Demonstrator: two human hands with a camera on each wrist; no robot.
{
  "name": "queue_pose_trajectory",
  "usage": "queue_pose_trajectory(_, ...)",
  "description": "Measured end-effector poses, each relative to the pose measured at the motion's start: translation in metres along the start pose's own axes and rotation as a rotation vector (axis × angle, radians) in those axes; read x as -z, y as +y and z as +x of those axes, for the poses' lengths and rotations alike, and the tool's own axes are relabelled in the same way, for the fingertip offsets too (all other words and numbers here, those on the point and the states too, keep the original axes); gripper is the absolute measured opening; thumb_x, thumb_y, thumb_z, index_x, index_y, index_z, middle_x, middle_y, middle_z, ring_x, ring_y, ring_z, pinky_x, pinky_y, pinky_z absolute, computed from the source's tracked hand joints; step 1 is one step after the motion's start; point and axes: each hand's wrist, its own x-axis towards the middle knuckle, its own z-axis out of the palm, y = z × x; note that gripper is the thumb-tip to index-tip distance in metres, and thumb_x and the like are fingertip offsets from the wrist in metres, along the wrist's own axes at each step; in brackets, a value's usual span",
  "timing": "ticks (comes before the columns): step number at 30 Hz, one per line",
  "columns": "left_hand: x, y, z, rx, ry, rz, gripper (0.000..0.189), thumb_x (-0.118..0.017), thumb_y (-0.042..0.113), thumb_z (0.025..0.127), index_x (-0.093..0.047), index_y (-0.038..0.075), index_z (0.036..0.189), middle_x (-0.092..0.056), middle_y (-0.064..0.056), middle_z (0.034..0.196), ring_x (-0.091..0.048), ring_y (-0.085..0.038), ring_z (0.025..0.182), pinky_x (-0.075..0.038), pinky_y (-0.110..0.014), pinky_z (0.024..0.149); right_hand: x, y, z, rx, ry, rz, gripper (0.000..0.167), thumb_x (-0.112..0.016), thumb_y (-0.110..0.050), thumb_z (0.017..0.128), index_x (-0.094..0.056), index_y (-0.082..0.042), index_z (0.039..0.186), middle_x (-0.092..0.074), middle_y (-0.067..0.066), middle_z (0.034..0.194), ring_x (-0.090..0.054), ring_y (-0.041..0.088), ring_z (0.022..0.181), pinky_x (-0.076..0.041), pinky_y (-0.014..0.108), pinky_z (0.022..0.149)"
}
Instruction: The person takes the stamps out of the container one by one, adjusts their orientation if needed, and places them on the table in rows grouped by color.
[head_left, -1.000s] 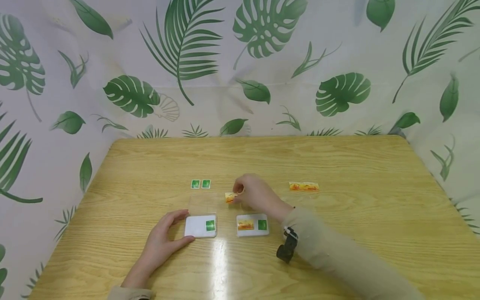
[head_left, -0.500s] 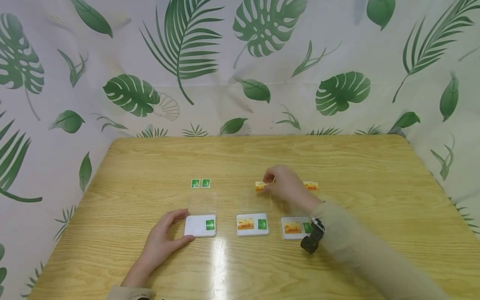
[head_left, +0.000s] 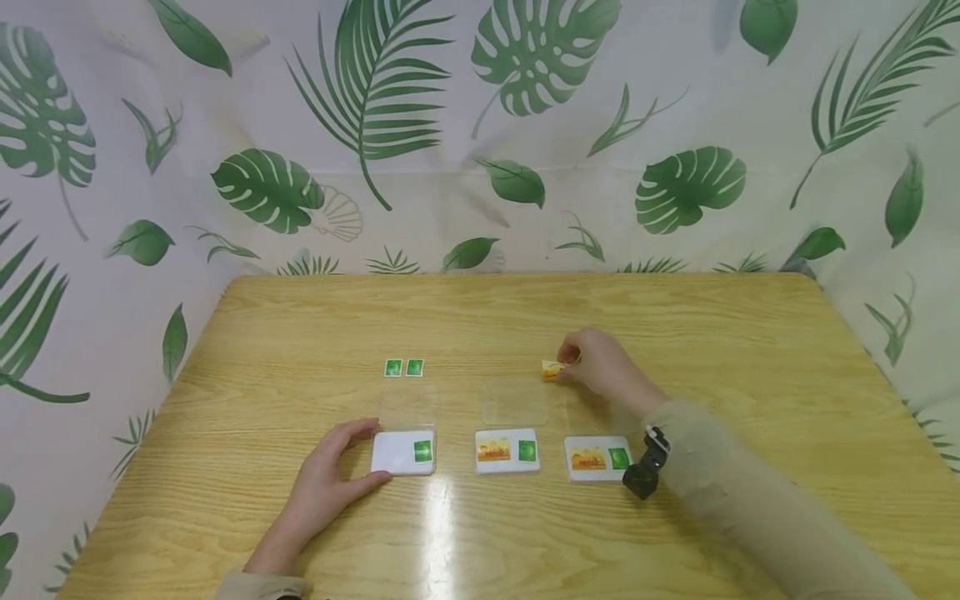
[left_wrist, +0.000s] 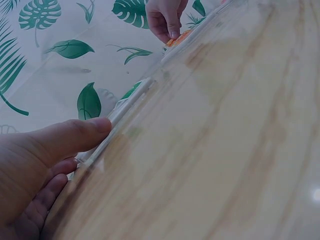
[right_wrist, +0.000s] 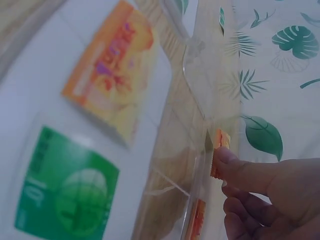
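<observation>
My left hand (head_left: 324, 473) holds the left clear plastic case (head_left: 392, 454) by its corners, thumb on the near side and fingers on the far side. A white insert with one green stamp (head_left: 423, 451) lies in it. My right hand (head_left: 611, 367) pinches an orange-yellow stamp (head_left: 552, 370) between thumb and fingers, above the table behind the cases. The middle case (head_left: 517, 465) and right case (head_left: 597, 477) each hold an orange stamp and a green stamp. Another orange stamp (right_wrist: 197, 220) shows below my right hand in the right wrist view; that hand hides it in the head view.
Two loose green stamps (head_left: 404, 367) lie side by side behind the left case. Transparent lids (head_left: 513, 403) lie open on the wooden table (head_left: 450, 317) behind the cases. A leaf-patterned cloth (head_left: 420, 225) hangs along the table's back and sides.
My right hand has moved rightward and slightly back, carrying the orange stamp from behind the left case to behind the right one. The right case has come into sight. My left hand stays put.
</observation>
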Motion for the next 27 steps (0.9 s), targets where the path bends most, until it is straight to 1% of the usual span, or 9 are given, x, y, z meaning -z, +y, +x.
queue_pose_trajectory(7, 0.0, 0.0, 0.0, -0.002, -0.001, 0.0, 0.067, -0.086, 0.023, 0.07, -0.055, 0.013, 0.129, -0.06, 0.003, 0.123, -0.054, -0.016, 0.115, -0.037, -0.036, 0.104, 0.005, 0.012, -0.003, 0.004, 0.007, -0.021, 0.017, -0.078, -0.011, 0.078, -0.067, -0.002, 0.087, -0.064, 0.008, 0.084, -0.057, 0.024, 0.081, -0.05, 0.039, 0.075)
queue_pose_trajectory(15, 0.0, -0.002, 0.0, -0.013, 0.005, 0.01, 0.067, -0.086, 0.023, 0.07, -0.055, 0.013, 0.129, -0.06, 0.003, 0.123, -0.055, -0.017, 0.115, -0.038, -0.034, 0.103, 0.024, 0.027, -0.017, 0.015, 0.037, -0.039, 0.019, -0.078, -0.011, 0.079, -0.067, 0.002, 0.088, -0.064, 0.011, 0.085, -0.058, 0.026, 0.08, -0.05, 0.043, 0.072)
queue_pose_trajectory(19, 0.0, -0.001, 0.0, -0.013, 0.005, 0.009, 0.067, -0.086, 0.022, 0.07, -0.055, 0.013, 0.128, -0.06, 0.003, 0.123, -0.055, -0.017, 0.114, -0.038, -0.034, 0.103, 0.033, 0.039, -0.026, 0.002, 0.049, -0.054, 0.018, -0.076, -0.009, 0.08, -0.067, 0.002, 0.089, -0.064, 0.011, 0.084, -0.058, 0.026, 0.08, -0.05, 0.042, 0.071)
queue_pose_trajectory(23, 0.0, 0.0, 0.0, 0.002, 0.002, -0.001, 0.067, -0.086, 0.023, 0.069, -0.055, 0.013, 0.128, -0.06, 0.003, 0.122, -0.055, -0.016, 0.115, -0.037, -0.036, 0.104, 0.042, 0.054, -0.033, -0.012, 0.06, -0.071, 0.018, -0.076, -0.01, 0.08, -0.068, 0.002, 0.09, -0.064, 0.011, 0.084, -0.058, 0.027, 0.08, -0.049, 0.042, 0.07)
queue_pose_trajectory(27, 0.0, 0.0, 0.001, 0.014, -0.003, -0.011, 0.067, -0.086, 0.024, 0.07, -0.056, 0.013, 0.128, -0.06, 0.004, 0.122, -0.054, -0.017, 0.115, -0.035, -0.037, 0.105, 0.05, 0.067, -0.041, -0.044, 0.047, -0.071, 0.019, -0.074, -0.011, 0.082, -0.068, 0.003, 0.093, -0.064, 0.012, 0.087, -0.057, 0.028, 0.082, -0.049, 0.044, 0.071)
